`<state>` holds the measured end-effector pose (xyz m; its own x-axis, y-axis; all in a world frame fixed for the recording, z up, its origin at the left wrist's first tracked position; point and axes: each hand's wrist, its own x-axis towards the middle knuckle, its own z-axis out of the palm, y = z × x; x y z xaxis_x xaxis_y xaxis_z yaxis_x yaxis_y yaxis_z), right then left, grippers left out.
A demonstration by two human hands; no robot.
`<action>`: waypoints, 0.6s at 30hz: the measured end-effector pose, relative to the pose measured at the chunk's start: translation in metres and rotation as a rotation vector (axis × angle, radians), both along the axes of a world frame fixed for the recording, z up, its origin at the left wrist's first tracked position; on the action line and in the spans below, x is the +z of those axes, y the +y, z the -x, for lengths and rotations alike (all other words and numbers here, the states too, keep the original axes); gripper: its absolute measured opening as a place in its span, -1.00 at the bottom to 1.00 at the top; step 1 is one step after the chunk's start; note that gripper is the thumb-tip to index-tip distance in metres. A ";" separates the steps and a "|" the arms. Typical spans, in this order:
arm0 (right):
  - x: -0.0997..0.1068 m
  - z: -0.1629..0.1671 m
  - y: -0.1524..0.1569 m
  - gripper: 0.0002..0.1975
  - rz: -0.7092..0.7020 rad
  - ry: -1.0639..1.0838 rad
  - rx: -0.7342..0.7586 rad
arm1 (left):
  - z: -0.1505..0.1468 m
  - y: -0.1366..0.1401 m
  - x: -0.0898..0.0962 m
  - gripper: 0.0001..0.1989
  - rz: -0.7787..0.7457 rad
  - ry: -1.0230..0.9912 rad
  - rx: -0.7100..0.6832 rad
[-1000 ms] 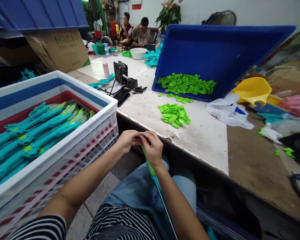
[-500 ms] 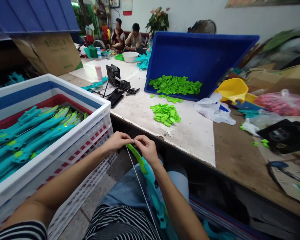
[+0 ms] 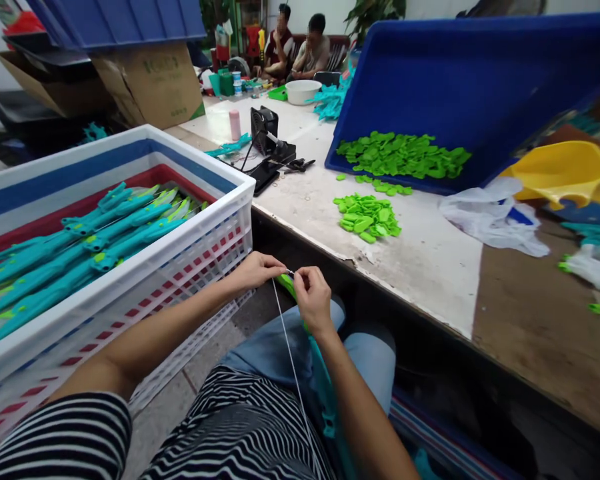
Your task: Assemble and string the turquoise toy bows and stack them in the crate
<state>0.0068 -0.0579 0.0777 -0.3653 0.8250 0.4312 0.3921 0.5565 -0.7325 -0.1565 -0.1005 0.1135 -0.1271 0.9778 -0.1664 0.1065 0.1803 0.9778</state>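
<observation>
A teal-and-green plastic toy bow (image 3: 322, 377) leans across my lap, partly covered by my right forearm. Its green tip lies just under my fingers. From there a white string (image 3: 289, 343) runs down toward my striped shirt. Thumb and fingers of my left hand (image 3: 259, 271) pinch the string near the tip. My right hand (image 3: 314, 295) is closed in a pinch at the same spot, on the short string end, where a tiny dark bit shows between the two hands. Whether there is a knot or loop is too small to tell.
On my left stands a white crate (image 3: 245, 193) with several teal-and-green bows inside. The table (image 3: 430, 267) ahead bears a pile of green plastic pieces (image 3: 367, 219), a tilted blue bin (image 3: 425, 80), a small black fan (image 3: 264, 130) and a plastic bag (image 3: 500, 220). Two people sit farther back.
My view has turned left. The right hand has rolled so its back faces me more, and a little gap with string shows between the hands. Both still pinch at the bow's tip.
</observation>
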 end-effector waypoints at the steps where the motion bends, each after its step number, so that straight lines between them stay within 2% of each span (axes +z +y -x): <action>1: -0.002 -0.015 -0.006 -0.81 0.042 -0.020 0.011 | 0.000 -0.003 0.000 -0.89 0.007 -0.012 0.004; 4: -0.018 -0.081 -0.040 -0.63 0.151 -0.204 -0.035 | 0.009 -0.018 0.002 -0.90 0.074 -0.042 0.032; 6: -0.037 -0.132 -0.074 -0.48 0.218 -0.415 -0.079 | 0.017 -0.031 0.005 -0.86 0.100 -0.051 0.122; 7: -0.047 -0.153 -0.092 -0.41 0.251 -0.487 -0.051 | 0.021 -0.037 0.007 -0.85 0.095 -0.046 0.183; 9: -0.066 -0.181 -0.125 -0.33 0.230 -0.553 -0.002 | 0.023 -0.048 0.015 -0.85 0.064 -0.011 0.291; 11: -0.079 -0.189 -0.149 -0.27 0.181 -0.565 0.036 | 0.020 -0.055 0.027 -0.83 0.017 0.019 0.357; 13: -0.085 -0.183 -0.161 -0.24 0.151 -0.554 0.074 | 0.013 -0.059 0.041 -0.79 -0.055 0.030 0.408; 16: -0.082 -0.170 -0.156 -0.28 0.197 -0.508 0.133 | 0.007 -0.070 0.054 -0.76 -0.171 0.065 0.549; 18: -0.070 -0.168 -0.140 -0.38 0.244 -0.448 0.170 | 0.005 -0.084 0.052 -0.75 -0.211 0.097 0.694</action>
